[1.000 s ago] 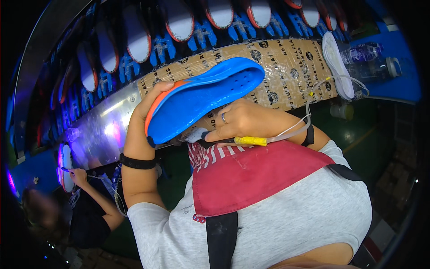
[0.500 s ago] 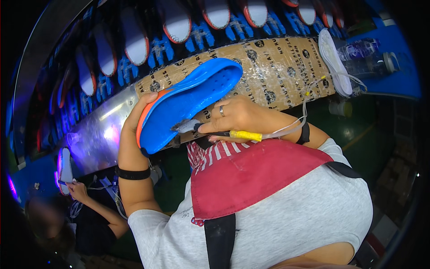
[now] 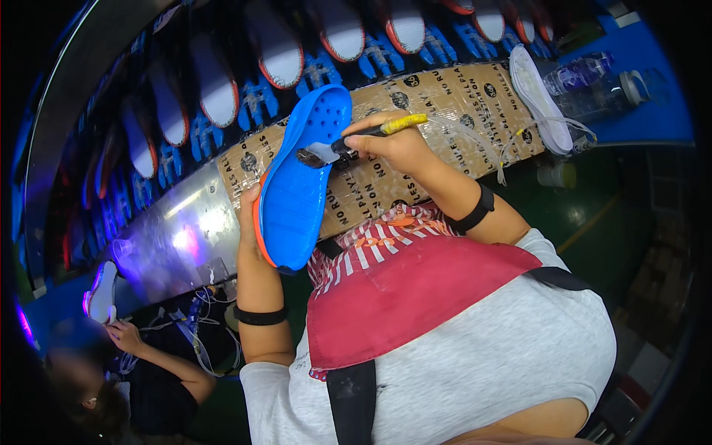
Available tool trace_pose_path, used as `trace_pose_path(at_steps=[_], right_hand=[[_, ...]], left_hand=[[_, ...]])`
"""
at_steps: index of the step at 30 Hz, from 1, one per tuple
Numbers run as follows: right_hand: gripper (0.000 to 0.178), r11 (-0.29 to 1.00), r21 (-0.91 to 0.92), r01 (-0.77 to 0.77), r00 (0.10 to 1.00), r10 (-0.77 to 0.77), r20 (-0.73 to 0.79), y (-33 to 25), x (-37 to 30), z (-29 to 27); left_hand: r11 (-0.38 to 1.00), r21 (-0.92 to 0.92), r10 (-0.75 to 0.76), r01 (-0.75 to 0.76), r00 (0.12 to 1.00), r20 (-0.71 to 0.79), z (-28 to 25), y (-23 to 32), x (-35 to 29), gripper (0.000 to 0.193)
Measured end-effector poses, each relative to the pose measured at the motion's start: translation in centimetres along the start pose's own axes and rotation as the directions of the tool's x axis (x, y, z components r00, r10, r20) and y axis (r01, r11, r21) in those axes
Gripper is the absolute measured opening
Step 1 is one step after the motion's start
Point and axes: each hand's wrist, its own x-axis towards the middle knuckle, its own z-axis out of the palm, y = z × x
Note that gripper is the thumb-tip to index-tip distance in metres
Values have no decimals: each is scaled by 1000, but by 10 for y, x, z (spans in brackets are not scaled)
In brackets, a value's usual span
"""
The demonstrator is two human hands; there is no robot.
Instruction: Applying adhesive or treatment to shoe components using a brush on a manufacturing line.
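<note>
My left hand (image 3: 251, 215) grips a blue shoe sole (image 3: 293, 211) by its left side, where the rim is orange. Most of its fingers are hidden behind the sole. The sole stands tilted, inner face toward me, with a pitted heel part at the top. In my right hand (image 3: 397, 144) is a glue brush (image 3: 324, 153) with a dark handle wrapped in yellow tape. Its dark bristles touch the inside of the sole near the middle. A thin clear tube runs off from the handle to the right.
Cardboard (image 3: 415, 111) under clear film covers the ledge, beside a bare metal stretch (image 3: 178, 230). Shoe uppers (image 3: 282, 55) on blue holders (image 3: 319, 70) line the far side. At right lie a white sole (image 3: 538, 100) and clear bottles (image 3: 593, 85). A co-worker's hand (image 3: 124, 335) holds another shoe part.
The sole has turned more upright, its heel part swinging left. My right hand has swung up with the brush, whose bristles moved from the lower sole to its middle.
</note>
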Motion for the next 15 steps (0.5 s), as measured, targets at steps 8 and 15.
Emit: trace_pose_path(at_steps=[8, 15], right_hand=[[23, 583, -504, 637, 741, -644, 192, 9, -14, 18], [26, 701, -318, 638, 766, -621, 167, -15, -19, 7]], left_hand=[[974, -114, 195, -198, 980, -35, -4, -21, 14, 65], [896, -405, 238, -183, 967, 90, 1, -50, -13, 79]])
